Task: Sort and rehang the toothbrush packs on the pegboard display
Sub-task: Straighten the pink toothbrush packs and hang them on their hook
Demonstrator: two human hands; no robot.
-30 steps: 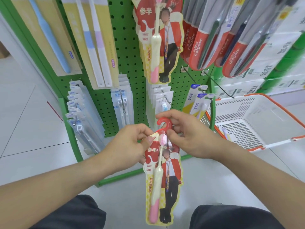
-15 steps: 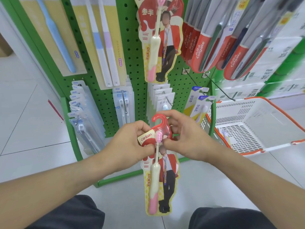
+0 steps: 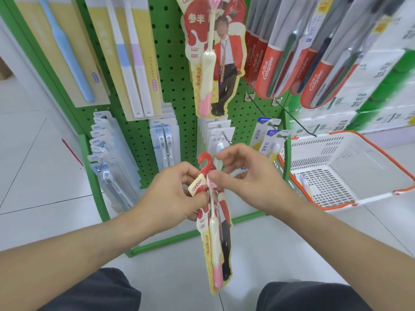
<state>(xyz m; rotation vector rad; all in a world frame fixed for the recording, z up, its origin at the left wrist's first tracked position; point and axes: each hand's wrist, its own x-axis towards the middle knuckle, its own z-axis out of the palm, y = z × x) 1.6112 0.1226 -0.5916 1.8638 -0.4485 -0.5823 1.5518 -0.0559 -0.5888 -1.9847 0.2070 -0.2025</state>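
I count two canban packs, one held (image 3: pixel 213 232), one hung (image 3: pixel 215 63); two hands, left (image 3: pixel 173 196) and right (image 3: pixel 249 178); one white basket (image 3: pixel 350 176); two bare pegs (image 3: pixel 298 121); Colgate packs (image 3: pixel 269 70) overlap, uncountable.

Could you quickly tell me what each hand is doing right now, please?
Left hand: grips the canban toothbrush pack near its top.
Right hand: thumb and fingers pinch the same pack just below its red hook.

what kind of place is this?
Most likely a shop aisle: a green pegboard hung with toothbrush packs, a white shopping basket beside it, tiled floor.
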